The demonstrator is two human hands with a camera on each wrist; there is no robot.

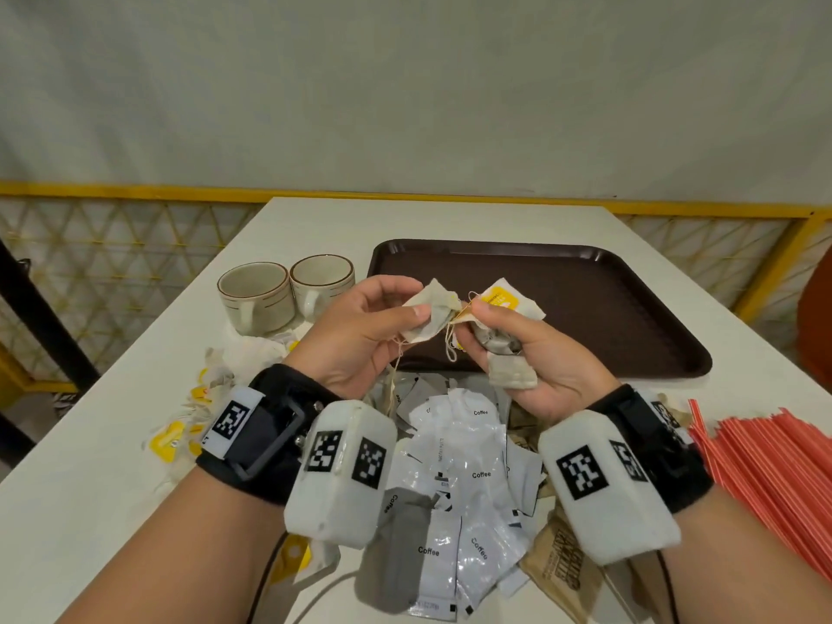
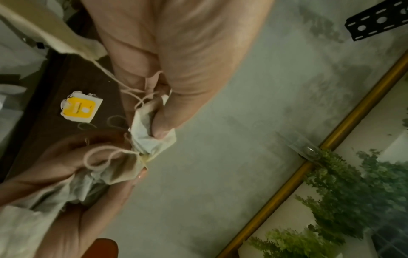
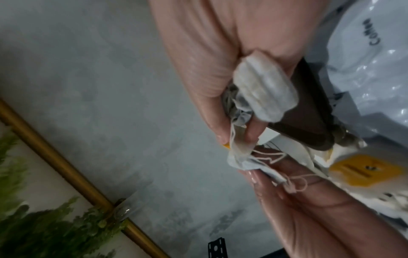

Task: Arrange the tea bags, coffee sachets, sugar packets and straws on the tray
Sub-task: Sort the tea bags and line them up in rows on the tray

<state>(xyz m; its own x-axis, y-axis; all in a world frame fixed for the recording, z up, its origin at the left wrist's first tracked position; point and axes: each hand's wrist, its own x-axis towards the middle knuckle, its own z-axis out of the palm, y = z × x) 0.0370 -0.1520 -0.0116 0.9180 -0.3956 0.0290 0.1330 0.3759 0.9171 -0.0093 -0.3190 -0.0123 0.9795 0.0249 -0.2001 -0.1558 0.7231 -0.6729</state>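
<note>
Wrist-view fingers (image 2: 163, 122); overhead, straws (image 1: 765, 466)

Two cream mugs (image 1: 283, 295) side by side far-left on white table (image 1: 112, 443), yellow-railed lattice fence (image 1: 112, 245) and grey wall (image 1: 405, 83) beyond.

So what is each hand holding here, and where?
Left hand pinches one tea bag by its body; right hand grips several tea bags, bunched.

Head view downward; wrist views close, upward.
</note>
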